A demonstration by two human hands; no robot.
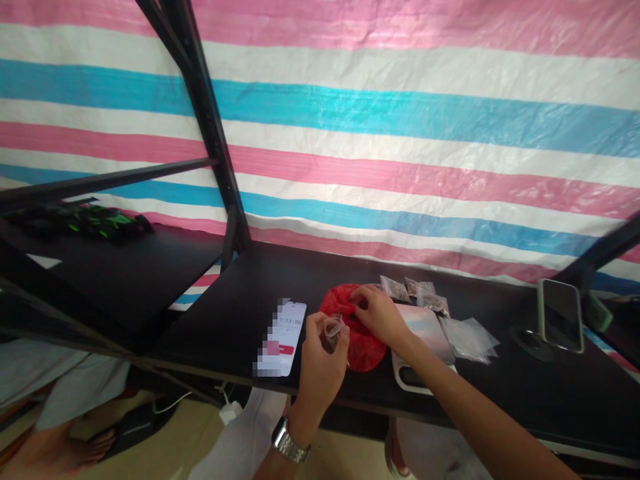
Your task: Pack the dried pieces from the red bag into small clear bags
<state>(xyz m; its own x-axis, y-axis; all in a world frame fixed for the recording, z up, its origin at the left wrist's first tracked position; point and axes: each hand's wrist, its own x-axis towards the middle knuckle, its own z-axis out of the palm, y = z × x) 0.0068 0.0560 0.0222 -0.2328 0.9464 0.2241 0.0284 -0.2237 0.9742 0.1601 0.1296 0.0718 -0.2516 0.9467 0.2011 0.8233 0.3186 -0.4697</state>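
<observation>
My left hand (323,357) is closed around a small clear plastic bag (334,327), whose mouth is held spread and faces up. A little dark content shows inside it, too small to name. My right hand (377,313) is at the opening of a red plastic bag (367,350), thumb and fingers bent together over it. What those fingertips pinch, if anything, cannot be made out. The red bag lies between my hands, its rim folded outward. Beside it, partly behind my right forearm, is a flat scale (425,323) with a silvery top and white body.
Several small filled clear bags (395,289) lie behind the scale. Flat clear bags (470,339) are stacked to its right. A lit phone (293,333) lies left of my hands; another phone (560,315) stands on a round holder (533,343). A black post (213,127) rises behind the black table (210,327).
</observation>
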